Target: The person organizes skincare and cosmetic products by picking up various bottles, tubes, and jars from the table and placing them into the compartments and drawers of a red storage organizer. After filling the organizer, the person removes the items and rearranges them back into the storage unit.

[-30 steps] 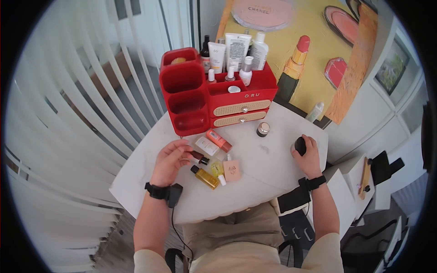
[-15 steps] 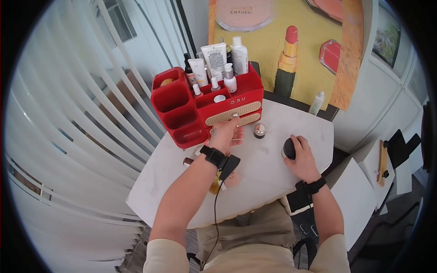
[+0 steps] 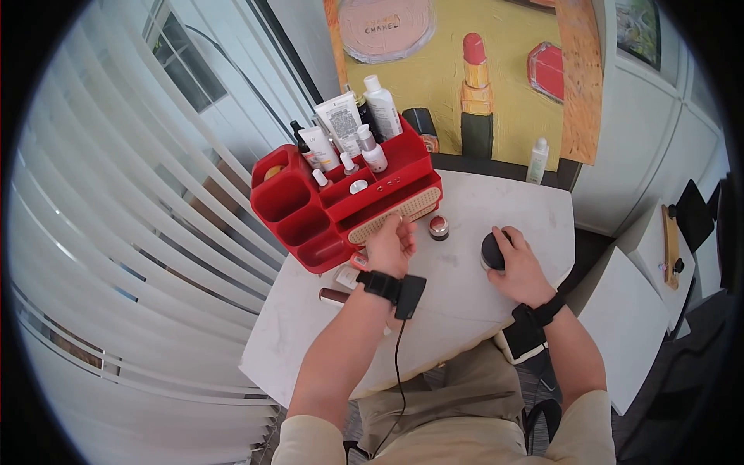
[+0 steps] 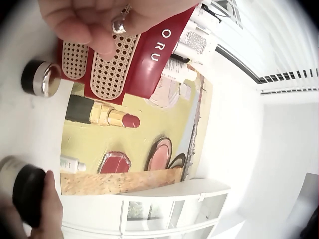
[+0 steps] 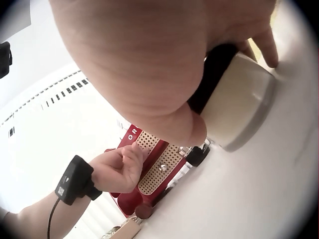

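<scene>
The red organizer stands at the back left of the marble-topped table, its upper woven-front drawer pulled partly out. At that drawer's front, the left hand has its fingers curled round the metal knob. A jar with a black lid stands on the table at the right; the right hand grips it, fingers and thumb round the lid. In the right wrist view the jar's pale body shows below the hand. A small silver-and-black jar stands between the hands.
White tubes and bottles fill the organizer's top. A brown tube and a pale bottle lie by the left forearm, which hides other items. Behind the table are a painting and a green-white tube.
The left hand has left the small bottles, moved up and right to the organizer, and taken the upper drawer's knob; the drawer has come out. The right hand still grips the jar.
</scene>
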The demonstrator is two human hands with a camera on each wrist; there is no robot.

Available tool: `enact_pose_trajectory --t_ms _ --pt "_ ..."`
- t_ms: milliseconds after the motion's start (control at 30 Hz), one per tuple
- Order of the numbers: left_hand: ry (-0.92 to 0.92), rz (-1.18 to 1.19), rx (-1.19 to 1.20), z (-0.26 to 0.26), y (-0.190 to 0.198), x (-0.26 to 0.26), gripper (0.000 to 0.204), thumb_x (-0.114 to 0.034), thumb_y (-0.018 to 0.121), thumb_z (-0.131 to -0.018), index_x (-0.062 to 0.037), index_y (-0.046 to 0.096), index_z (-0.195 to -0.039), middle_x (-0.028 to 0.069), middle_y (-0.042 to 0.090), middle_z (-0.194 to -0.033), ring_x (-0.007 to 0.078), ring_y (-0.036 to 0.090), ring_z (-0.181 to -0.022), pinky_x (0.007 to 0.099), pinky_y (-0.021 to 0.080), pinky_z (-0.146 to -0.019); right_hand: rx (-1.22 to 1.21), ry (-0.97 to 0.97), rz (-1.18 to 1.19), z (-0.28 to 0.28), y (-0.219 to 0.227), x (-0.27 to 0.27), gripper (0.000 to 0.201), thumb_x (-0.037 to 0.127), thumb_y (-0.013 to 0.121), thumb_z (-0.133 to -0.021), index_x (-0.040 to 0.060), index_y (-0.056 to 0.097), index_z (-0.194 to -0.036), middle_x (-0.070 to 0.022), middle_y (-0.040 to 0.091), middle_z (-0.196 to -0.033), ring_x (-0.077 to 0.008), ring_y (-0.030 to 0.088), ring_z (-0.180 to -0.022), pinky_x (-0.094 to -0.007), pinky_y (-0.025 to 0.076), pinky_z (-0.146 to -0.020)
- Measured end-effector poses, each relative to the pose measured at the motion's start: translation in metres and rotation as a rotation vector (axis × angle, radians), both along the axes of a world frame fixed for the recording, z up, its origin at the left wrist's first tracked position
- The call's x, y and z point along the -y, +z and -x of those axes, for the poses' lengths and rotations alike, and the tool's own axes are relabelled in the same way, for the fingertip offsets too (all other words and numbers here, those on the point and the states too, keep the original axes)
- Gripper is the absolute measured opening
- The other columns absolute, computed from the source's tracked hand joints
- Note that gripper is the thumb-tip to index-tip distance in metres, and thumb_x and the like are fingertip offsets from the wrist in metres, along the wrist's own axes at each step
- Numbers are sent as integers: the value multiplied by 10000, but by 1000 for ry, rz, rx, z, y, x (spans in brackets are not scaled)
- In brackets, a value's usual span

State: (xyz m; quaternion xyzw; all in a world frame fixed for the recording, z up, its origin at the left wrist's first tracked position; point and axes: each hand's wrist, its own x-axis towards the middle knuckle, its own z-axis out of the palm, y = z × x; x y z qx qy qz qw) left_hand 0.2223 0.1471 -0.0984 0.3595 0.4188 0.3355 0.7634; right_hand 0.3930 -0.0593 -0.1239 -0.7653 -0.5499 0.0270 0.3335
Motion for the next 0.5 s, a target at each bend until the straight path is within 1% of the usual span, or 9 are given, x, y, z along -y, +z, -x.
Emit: enact_pose_trajectory --t_ms 233,300,333,400,433,500 --pt "-24 -6 3 11 3 47 250 -323 577 -949 -85 648 -977 -4 637 -762 112 550 -628 270 453 -599 36 -9 -1 -5 15 -6 658 156 691 -689 11 516 -1306 -212 509 -1232 -413 532 -1091 -433 461 -969" --pt "-33 -13 6 12 3 54 261 -324 581 -948 -76 644 -1002 0 637 -766 112 553 -635 271 454 -601 1 -84 -111 -10 32 -12 633 160 702 -688 22 538 -1284 -204 537 -1192 -397 555 -1056 -431 467 -951" --pt "-34 -15 8 13 5 57 261 -324 581 -948 -76 644 -1002 0 637 -766 112 553 -635 271 454 -601 4 -85 -113 -9 47 -16 633 160 702 -688 22 538 -1284 -204 537 -1192 -397 555 -1056 -431 467 -951" --pt "-39 -3 -2 14 6 63 267 -324 584 -946 -72 645 -1010 0 637 -766 112 553 -635 272 455 -601 53 -44 -403 2 79 -27 602 179 715 -705 39 556 -1268 -207 547 -1156 -386 571 -1026 -429 470 -933" --pt "-44 -6 -4 14 4 65 267 -324 584 -946 -72 645 -1010 0 637 -766 112 553 -635 272 455 -601 53 -50 -406 8 90 -36 602 179 715 -705 39 556 -1268 -207 547 -1156 -386 571 -1026 -429 470 -933" --pt "-50 -5 -4 14 1 66 269 -325 588 -944 -70 645 -1012 2 639 -769 111 558 -629 268 454 -595 45 82 -496 20 108 -53 591 200 721 -728 52 545 -1273 -213 544 -1141 -384 570 -1025 -430 473 -917"
